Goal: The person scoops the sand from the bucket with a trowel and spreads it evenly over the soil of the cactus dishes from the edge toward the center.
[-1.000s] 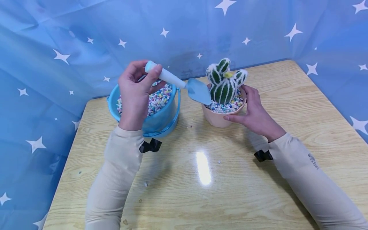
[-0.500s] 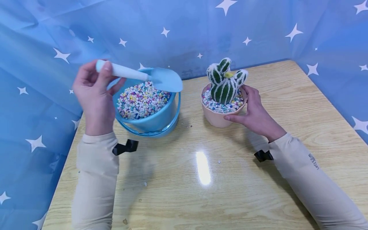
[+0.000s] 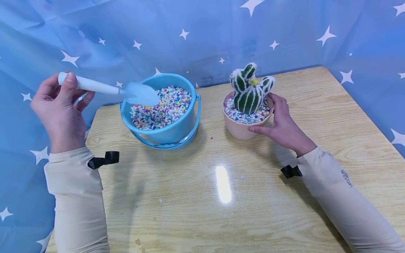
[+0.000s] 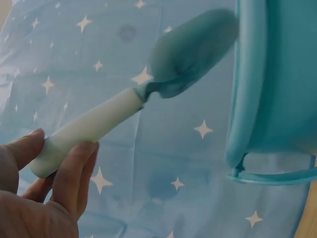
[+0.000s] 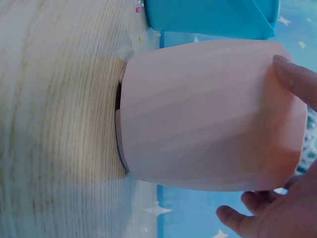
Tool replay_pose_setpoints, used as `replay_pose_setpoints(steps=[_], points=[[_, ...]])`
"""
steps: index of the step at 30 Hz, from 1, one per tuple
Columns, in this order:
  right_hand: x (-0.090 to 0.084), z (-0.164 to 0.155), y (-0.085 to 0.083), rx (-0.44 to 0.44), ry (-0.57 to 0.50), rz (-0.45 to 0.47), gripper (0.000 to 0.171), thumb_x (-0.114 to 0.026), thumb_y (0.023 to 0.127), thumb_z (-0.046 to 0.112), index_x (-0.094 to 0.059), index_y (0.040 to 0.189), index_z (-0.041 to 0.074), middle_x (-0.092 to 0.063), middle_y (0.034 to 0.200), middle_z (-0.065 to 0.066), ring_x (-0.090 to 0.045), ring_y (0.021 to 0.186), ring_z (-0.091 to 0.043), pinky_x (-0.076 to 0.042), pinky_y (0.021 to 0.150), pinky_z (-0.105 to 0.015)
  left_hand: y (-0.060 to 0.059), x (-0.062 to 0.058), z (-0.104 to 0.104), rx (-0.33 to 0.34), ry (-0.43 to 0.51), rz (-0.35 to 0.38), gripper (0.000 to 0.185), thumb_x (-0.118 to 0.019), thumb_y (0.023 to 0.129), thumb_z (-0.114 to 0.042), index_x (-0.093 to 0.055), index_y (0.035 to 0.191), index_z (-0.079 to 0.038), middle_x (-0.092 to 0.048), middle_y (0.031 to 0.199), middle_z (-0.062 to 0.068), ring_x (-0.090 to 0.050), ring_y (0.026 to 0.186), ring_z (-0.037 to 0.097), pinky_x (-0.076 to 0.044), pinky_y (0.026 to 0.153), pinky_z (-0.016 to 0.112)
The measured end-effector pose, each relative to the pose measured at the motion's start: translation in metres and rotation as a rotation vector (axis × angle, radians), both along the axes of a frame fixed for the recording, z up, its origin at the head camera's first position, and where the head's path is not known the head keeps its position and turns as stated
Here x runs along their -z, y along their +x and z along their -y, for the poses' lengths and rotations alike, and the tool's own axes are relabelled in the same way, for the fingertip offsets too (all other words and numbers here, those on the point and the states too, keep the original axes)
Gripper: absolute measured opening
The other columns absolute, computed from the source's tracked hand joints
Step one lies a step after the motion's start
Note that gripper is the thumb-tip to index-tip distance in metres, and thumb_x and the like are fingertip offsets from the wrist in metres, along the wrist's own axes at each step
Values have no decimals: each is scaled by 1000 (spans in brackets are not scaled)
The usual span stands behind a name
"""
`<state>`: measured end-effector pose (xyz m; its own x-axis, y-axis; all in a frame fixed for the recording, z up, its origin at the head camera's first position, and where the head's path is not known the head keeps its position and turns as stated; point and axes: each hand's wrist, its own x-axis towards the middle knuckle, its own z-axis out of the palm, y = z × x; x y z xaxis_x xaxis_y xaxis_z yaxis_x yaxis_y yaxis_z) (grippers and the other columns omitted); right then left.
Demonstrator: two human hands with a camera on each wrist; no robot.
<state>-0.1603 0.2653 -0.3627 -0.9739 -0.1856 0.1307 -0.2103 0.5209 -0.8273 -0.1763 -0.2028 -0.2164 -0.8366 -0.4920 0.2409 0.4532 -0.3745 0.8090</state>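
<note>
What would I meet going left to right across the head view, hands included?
Left hand gripping the small trowel → blue bucket of coloured pebbles → pink pot with the cactus → right hand holding that pot.

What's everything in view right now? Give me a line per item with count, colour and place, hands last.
trowel: one, blue blade with white handle, held over the bucket's left rim.
bucket: one, blue, on the table at back left, with its handle folded down.
pebbles: many, mixed colours, filling the bucket and topping the pot; a few strays on the table.
pot: one, pink, right of the bucket.
cactus: one, green with white stripes, upright in the pot.
table: one, light wood.
backdrop: one, blue with white stars, behind the table.
left hand: holds the trowel's handle, cream sleeve.
right hand: grips the pot's side, cream sleeve.
</note>
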Motion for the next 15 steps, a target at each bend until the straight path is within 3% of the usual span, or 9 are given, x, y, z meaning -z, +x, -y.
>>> replay_pose_setpoints(steps=[7,15], points=[[1,-2,0,2,-2,24,114,-86,79,26,-4,157,15,-9,153,-16,-14,139,-36,-17,115,-62,-5,-7,2,57,-117,84,41,-86,72,3,-68,109,11,-62,91,18,-70,72,30,-59,66,45],[2,-3,-1,-9,-8,19,113,-86,79,25,-5,157,16,-9,153,-16,-14,139,-36,-17,114,-62,-8,-8,-3,42,-294,134,44,-89,69,-1,-72,109,6,-63,94,16,-67,71,23,-59,65,40]])
